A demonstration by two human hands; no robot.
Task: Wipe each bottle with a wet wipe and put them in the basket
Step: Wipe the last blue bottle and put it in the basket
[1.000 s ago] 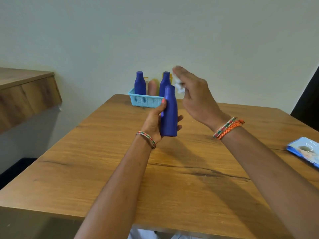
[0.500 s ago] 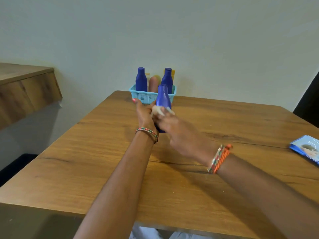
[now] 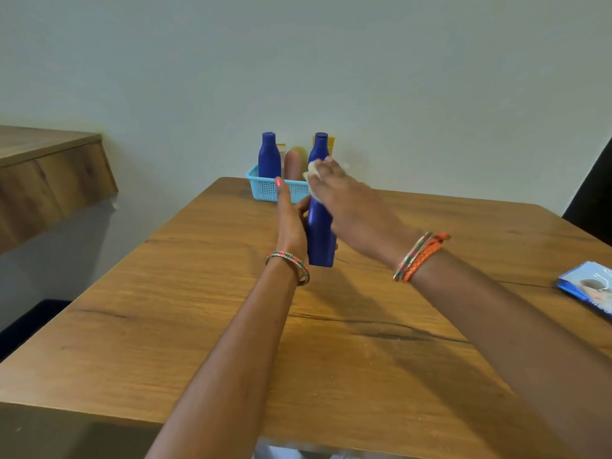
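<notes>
My left hand (image 3: pixel 291 223) grips a blue bottle (image 3: pixel 319 238) upright above the wooden table (image 3: pixel 198 309). My right hand (image 3: pixel 347 200) holds a white wet wipe (image 3: pixel 312 172) against the bottle's top, which it hides. Behind them, at the table's far edge, stands a light blue basket (image 3: pixel 270 190). In it are two blue bottles (image 3: pixel 269 157), a brownish bottle (image 3: pixel 293 165) and some yellow items behind.
A blue wet wipe pack (image 3: pixel 587 289) lies at the table's right edge. A wooden shelf (image 3: pixel 49 173) juts from the wall on the left. A dark object (image 3: pixel 592 200) stands at the far right, beyond the table.
My right hand with the wipe came down onto the bottle's body half a second ago and has now slid back up to its top. My left hand kept the bottle upright.
</notes>
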